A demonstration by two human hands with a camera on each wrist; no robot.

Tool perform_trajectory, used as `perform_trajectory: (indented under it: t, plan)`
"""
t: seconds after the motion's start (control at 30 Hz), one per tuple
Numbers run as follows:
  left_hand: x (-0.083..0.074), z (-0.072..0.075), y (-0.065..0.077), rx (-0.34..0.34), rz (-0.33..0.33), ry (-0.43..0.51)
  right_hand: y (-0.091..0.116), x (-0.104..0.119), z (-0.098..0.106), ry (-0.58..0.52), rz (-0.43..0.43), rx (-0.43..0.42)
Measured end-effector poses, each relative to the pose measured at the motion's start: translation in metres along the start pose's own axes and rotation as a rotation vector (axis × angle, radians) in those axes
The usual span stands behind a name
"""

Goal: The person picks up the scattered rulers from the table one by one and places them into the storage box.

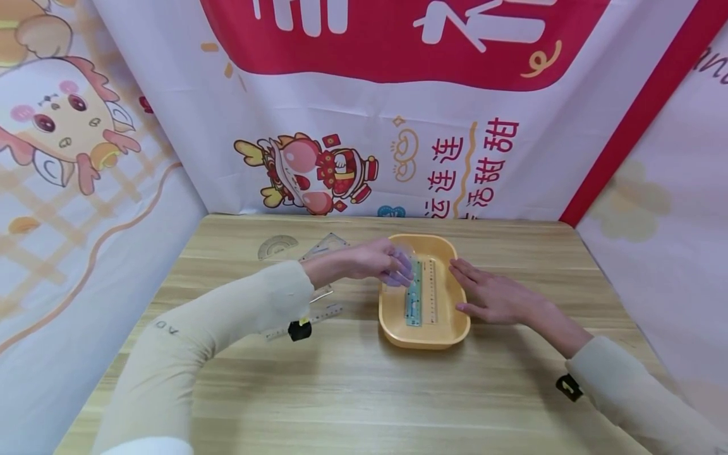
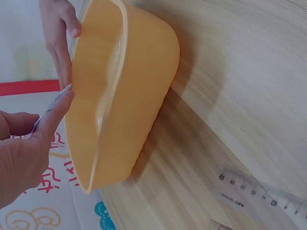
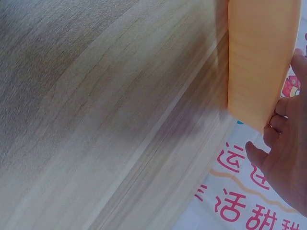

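Observation:
My left hand (image 1: 378, 260) is over the left side of a yellow plastic basin (image 1: 423, 341). Between thumb and fingers it pinches a thin see-through piece (image 2: 52, 106), seen edge-on in the left wrist view; I cannot tell its exact kind. From the head it looks like a purplish tint over the fingertips. Inside the basin lie a teal patterned ruler (image 1: 414, 303) and a clear ruler (image 1: 432, 294), side by side. My right hand (image 1: 495, 294) touches the basin's right rim with its fingers extended; the right wrist view shows the fingertips along the rim.
Left of the basin, on the wooden table (image 1: 352, 392), lie a clear protractor (image 1: 277, 245), a set square (image 1: 331, 241) partly behind my left arm, and another clear ruler (image 1: 327, 313) partly under the sleeve. Printed cloth walls (image 1: 364, 107) stand behind and at both sides.

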State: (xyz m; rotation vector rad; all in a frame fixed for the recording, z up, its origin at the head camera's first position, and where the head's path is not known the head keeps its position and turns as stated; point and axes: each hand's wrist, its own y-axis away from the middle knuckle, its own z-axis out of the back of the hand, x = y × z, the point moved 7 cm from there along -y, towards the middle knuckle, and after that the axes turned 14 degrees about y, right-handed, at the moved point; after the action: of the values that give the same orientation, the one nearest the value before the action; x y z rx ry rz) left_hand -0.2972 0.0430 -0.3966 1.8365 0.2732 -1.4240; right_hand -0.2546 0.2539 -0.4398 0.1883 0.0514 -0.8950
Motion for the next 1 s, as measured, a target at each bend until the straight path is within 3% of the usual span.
perform_trajectory:
  t: [0.3,0.7,0.87,1.0]
  plan:
    - [0.003,-0.013,-0.022,-0.034,-0.023,0.017,0.001,0.000,-0.002,0.006,0.015,-0.016]
    - [0.008,-0.016,-0.048,-0.183,0.007,-0.078,0.001,-0.006,-0.005,-0.014,0.019,-0.037]
    - [0.016,-0.018,-0.053,-0.237,0.033,-0.079,0.000,-0.005,-0.007,-0.016,0.027,-0.040]
    - [0.020,-0.023,-0.056,-0.257,0.054,-0.024,-0.001,-0.004,-0.006,-0.023,0.029,-0.042]
